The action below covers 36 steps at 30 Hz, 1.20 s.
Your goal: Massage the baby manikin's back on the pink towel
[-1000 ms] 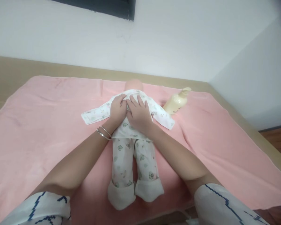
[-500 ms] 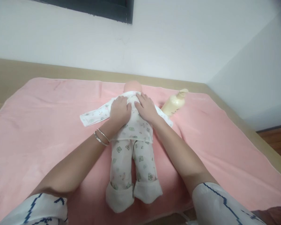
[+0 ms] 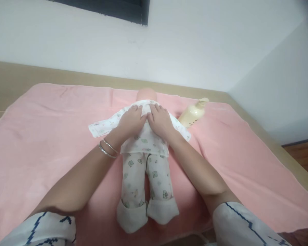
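Note:
A baby doll (image 3: 146, 94) lies on a pink blanket, its head toward the wall and its face hidden. It wears a white printed top (image 3: 145, 145) and matching trousers (image 3: 133, 177) with turned-up cuffs. My left hand (image 3: 132, 120) rests flat on the upper left of the top. On the upper right, my right hand (image 3: 159, 120) lies flat too, the thumbs of both hands nearly touching at the middle. Neither hand grips anything. Two bangles (image 3: 107, 148) circle my left wrist.
Right of the doll, a cream pump bottle (image 3: 193, 113) leans over on the pink blanket (image 3: 53, 143). A tan bed edge (image 3: 74, 76) runs along the white wall (image 3: 184, 48). Wooden floor (image 3: 301, 155) shows at the far right.
Both hands stay on the doll's upper body. My right hand has shifted slightly so its fingers point straighter ahead, and the thumbs have come closer together. The view has moved a little.

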Each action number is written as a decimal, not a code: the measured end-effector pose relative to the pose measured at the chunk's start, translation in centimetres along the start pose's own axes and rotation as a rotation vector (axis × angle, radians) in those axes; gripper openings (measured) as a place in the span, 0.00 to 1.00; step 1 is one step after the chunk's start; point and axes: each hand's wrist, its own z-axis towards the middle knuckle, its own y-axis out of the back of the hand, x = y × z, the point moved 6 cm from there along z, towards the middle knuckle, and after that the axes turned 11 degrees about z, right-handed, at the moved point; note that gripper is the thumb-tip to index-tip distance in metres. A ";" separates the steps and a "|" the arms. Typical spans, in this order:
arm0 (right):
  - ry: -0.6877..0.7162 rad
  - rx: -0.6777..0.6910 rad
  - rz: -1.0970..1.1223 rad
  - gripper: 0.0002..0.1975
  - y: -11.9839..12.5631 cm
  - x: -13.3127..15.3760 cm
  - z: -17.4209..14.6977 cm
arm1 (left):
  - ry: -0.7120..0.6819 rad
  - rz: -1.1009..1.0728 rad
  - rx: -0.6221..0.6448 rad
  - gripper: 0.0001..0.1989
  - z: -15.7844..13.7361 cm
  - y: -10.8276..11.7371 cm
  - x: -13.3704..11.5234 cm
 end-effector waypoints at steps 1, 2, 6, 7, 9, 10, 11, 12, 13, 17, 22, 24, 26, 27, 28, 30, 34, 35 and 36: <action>0.000 -0.002 -0.031 0.29 -0.1 0.7 -0.5 | -0.009 -0.029 0.006 0.22 0.4 -0.2 0.5; 0.008 -0.010 -0.058 0.29 -0.2 1.4 -1.1 | -0.012 -0.061 0.006 0.22 0.7 -0.4 1.1; 0.109 -0.059 -0.093 0.29 -0.7 3.6 -3.1 | 0.054 -0.188 -0.046 0.26 1.6 -1.4 3.7; 0.132 -0.060 -0.083 0.29 -0.8 3.9 -3.2 | 0.072 -0.203 -0.054 0.26 1.7 -1.7 4.2; 0.143 -0.039 -0.035 0.29 -0.9 3.7 -3.0 | 0.104 -0.208 -0.064 0.26 1.8 -2.1 4.6; 0.127 -0.025 -0.001 0.29 -0.9 3.4 -2.6 | 0.119 -0.197 -0.072 0.26 1.7 -2.1 4.5; 0.102 -0.014 0.036 0.30 -0.8 2.8 -2.1 | 0.134 -0.174 -0.084 0.26 1.6 -2.1 4.3; 0.070 -0.008 0.073 0.31 -0.7 2.1 -1.5 | 0.150 -0.138 -0.096 0.25 1.4 -1.9 4.0; 0.035 -0.005 0.108 0.32 -0.6 1.4 -0.9 | 0.163 -0.090 -0.106 0.25 1.2 -1.8 3.6; -0.036 -0.009 0.199 0.34 -0.5 -1.6 1.1 | 0.083 0.105 -0.106 0.26 -0.1 -1.3 0.9; -0.027 -0.011 0.156 0.31 -0.3 -2.4 1.3 | -0.157 0.101 -0.086 0.25 -1.4 -1.4 -2.4; -0.016 -0.013 0.069 0.30 0.1 -1.4 0.6 | -0.150 0.052 -0.039 0.21 -1.2 -1.3 -2.3; -0.015 -0.010 -0.044 0.29 0.5 -0.1 -0.3 | -0.126 -0.020 -0.012 0.19 -0.7 -1.0 -1.7; -0.025 -0.003 -0.099 0.29 0.7 0.5 -0.8 | -0.109 -0.060 -0.013 0.19 -0.4 -0.8 -1.3; -0.041 0.008 -0.148 0.28 0.8 1.0 -1.3 | -0.086 -0.096 -0.016 0.19 -0.1 -0.6 -0.9; -0.080 0.027 -0.217 0.27 0.8 1.8 -2.2 | -0.029 -0.147 -0.013 0.20 0.5 -0.5 0.0; -0.092 0.013 -0.259 0.26 0.7 2.6 -3.0 | 0.033 -0.160 -0.007 0.23 1.4 -1.4 1.1; -0.091 0.003 -0.254 0.26 0.6 2.6 -3.0 | 0.041 -0.165 -0.029 0.24 1.5 -1.6 1.3; -0.089 -0.007 -0.246 0.26 0.5 2.6 -2.9 | 0.047 -0.173 -0.057 0.25 1.6 -1.9 1.4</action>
